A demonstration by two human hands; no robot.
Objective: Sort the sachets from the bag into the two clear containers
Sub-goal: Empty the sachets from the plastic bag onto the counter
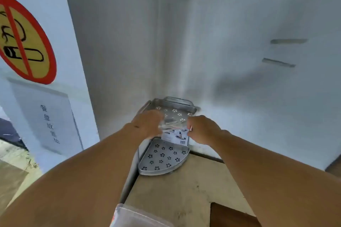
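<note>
My left hand [147,125] and right hand [202,129] pinch a clear bag [174,131] between them. Perforated metal rack [164,158] just below my hands.

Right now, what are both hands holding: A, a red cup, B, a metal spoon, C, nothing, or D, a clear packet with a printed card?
D: the left hand and right hand each grip an end of the clear packet, its printed card showing, above the perforated metal rack.
</note>
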